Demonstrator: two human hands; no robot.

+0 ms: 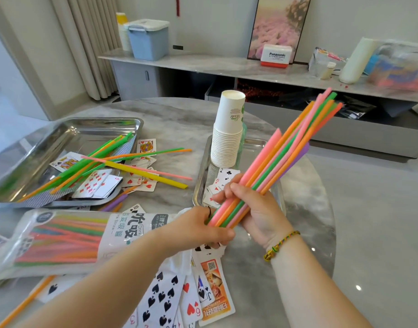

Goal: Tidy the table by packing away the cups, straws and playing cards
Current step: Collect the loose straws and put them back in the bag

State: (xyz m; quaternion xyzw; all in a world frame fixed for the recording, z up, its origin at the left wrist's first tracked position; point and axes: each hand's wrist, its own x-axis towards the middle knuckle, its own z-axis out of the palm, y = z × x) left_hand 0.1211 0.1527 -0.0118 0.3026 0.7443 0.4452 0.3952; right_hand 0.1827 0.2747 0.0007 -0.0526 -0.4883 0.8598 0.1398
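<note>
My right hand (253, 207) grips a bundle of coloured straws (290, 147) that slants up to the right above the table. My left hand (198, 227) closes around the bundle's lower end, next to the open mouth of a plastic straw bag (61, 240) lying at the left with more straws inside. A stack of white paper cups (228, 131) stands upside down in a small steel tray (199, 183), with a few playing cards beside it. Loose straws (137, 166) and cards (96, 181) lie across a larger steel tray (68, 131). More cards (170, 297) fan out near the table's front edge.
The round marble table (345, 221) has bare surface at the right. An orange straw (25, 301) lies at the front left. Behind the table runs a low cabinet (226, 67) with a blue lidded box (148, 39), a white Panasonic box (276, 55) and bags.
</note>
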